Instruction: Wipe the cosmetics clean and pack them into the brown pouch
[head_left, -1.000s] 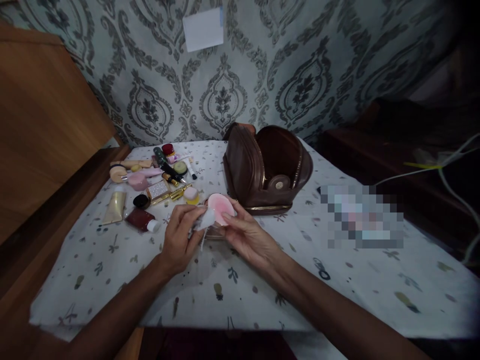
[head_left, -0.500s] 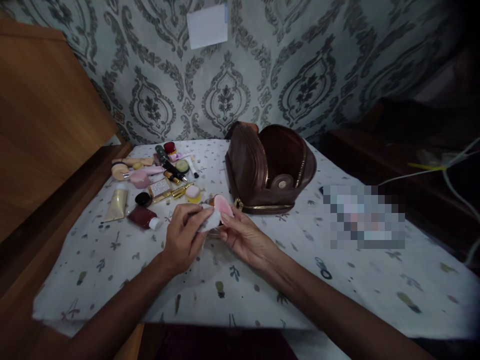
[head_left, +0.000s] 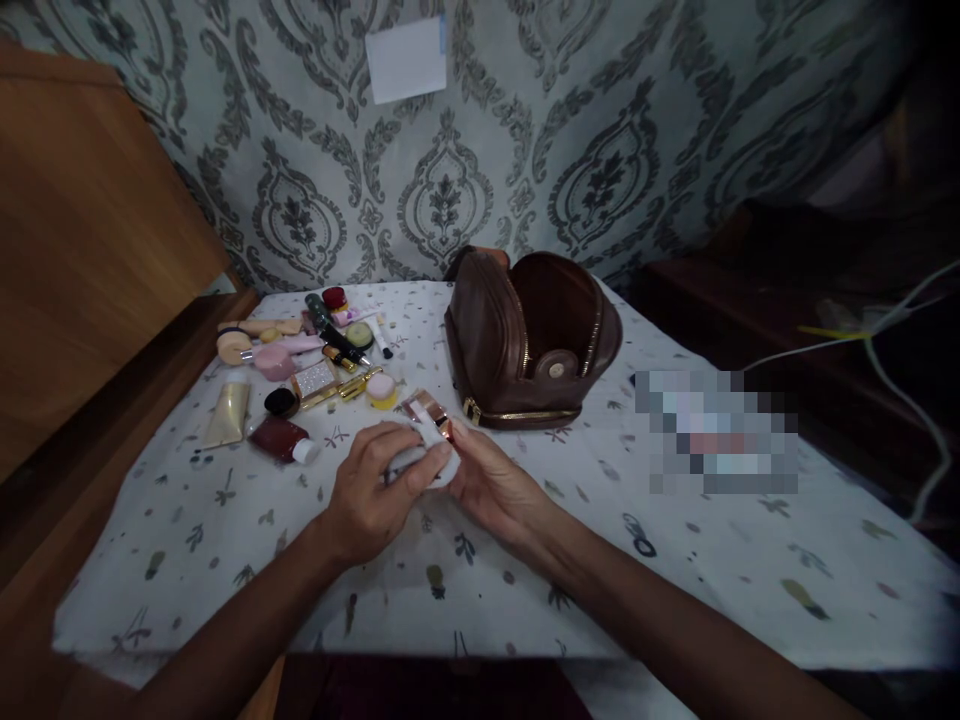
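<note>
Compact (head_left: 427,408) held by right hand (head_left: 491,480); left hand (head_left: 375,490) presses white cloth (head_left: 431,455).

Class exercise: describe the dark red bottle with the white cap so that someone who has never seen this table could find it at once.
Start at the open brown bag standing on the patterned cloth, then look left to the cluster of cosmetics. The dark red bottle lies on its side at the cluster's near edge, just right of the cream tube. It alone is deep red with a white cap, which points toward the left hand.
</note>
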